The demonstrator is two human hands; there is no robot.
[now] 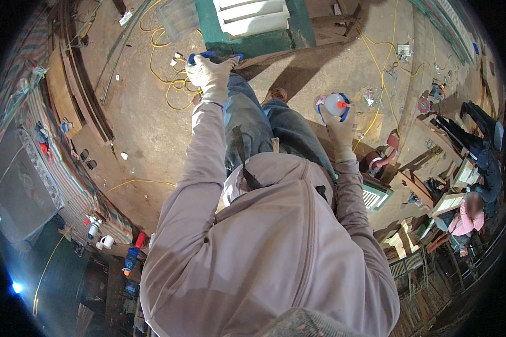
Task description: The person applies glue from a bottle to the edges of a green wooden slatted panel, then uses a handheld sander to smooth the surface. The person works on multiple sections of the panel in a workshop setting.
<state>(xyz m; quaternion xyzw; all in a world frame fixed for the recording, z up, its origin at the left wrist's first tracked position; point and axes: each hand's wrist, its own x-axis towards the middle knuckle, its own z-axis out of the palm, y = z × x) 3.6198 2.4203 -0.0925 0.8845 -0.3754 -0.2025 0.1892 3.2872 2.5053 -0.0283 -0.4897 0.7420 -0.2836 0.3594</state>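
My left hand [211,74], in a white glove with blue fingertips, is at the near left corner of a green board [253,48]. Its fingers and thumb are spread apart along that edge; whether they press on it I cannot tell. White louvred slats [254,17] lie on the board. Off to the right, my right hand [341,132] wears a similar glove and is closed around a pale, translucent bottle [331,105] with a red tip. The bottle is held over the floor, right of my knees, and the fingers partly cover it.
Yellow cable [180,95] loops over the floor on the left, and more runs along the right. Long wooden boards [76,84] lie at far left beside striped sheeting [67,151]. A small green louvred panel [376,194] is near my right elbow. Another person [468,219] sits at far right.
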